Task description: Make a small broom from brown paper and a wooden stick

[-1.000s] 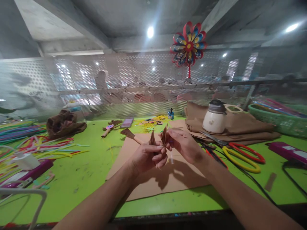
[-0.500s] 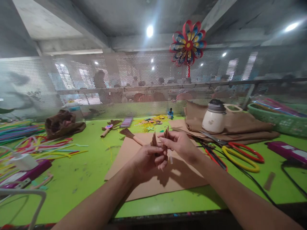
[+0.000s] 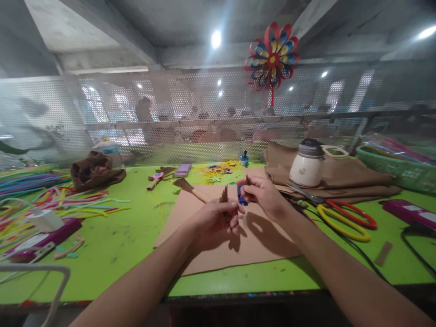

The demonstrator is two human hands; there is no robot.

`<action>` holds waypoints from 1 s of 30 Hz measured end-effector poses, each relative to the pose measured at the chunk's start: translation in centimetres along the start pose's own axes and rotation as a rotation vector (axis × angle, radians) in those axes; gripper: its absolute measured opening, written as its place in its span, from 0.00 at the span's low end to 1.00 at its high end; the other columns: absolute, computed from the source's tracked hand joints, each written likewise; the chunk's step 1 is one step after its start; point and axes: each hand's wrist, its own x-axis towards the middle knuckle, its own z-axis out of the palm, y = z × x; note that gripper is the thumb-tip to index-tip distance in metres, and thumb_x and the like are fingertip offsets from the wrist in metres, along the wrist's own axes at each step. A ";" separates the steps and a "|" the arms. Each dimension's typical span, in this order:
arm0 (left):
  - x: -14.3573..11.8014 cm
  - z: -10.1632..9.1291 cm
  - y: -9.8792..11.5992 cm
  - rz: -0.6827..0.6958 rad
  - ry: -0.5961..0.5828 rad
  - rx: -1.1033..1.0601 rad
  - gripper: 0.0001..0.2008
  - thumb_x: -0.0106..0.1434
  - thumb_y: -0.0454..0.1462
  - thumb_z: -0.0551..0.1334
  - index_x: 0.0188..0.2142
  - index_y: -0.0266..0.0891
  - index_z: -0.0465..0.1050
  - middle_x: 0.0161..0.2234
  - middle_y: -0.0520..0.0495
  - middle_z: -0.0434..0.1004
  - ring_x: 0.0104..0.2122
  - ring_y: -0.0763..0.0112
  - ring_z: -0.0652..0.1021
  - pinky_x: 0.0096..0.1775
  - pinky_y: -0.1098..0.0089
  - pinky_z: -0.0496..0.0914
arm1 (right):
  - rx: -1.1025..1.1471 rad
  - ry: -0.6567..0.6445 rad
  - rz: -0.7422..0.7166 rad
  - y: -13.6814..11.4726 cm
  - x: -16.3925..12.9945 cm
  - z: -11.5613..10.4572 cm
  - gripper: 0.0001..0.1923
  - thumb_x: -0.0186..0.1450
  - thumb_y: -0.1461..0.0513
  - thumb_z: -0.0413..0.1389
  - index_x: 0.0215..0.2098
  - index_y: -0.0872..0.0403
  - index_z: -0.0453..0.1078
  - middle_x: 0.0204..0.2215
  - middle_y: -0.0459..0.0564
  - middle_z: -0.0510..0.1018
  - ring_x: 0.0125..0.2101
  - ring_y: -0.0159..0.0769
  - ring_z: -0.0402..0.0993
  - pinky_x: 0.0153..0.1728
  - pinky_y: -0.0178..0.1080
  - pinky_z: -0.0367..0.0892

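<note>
My left hand is closed on a bunch of brown fringed paper, its cut tips pointing up. My right hand is a little to the right, pinching a small piece of brown paper at its fingertips. Partly hidden beside the right fingers is a blue object, whose kind I cannot make out. Below it shows a short translucent stick. Both hands are above a sheet of brown paper. A brush-like roll of fringed brown paper lies at the sheet's far left edge.
Red-and-yellow-handled scissors lie at right, near a white jar and folded brown paper. A green basket stands far right. Left are colourful pipe cleaners and a purple power strip. Yellow scraps lie at the back.
My right hand has moved away from the left, to the right, with a piece of brown paper. The blue object now shows between them. The view has shifted slightly.
</note>
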 end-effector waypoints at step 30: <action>0.5 0.0 0.3 0.149 0.270 0.287 0.14 0.56 0.44 0.63 0.29 0.32 0.70 0.25 0.44 0.76 0.24 0.72 0.75 0.31 0.71 0.67 | 0.001 0.006 0.023 1.0 0.4 -0.3 0.16 0.51 0.53 0.63 0.27 0.58 0.68 0.16 0.39 0.62 0.15 0.22 0.52 0.16 0.31 0.47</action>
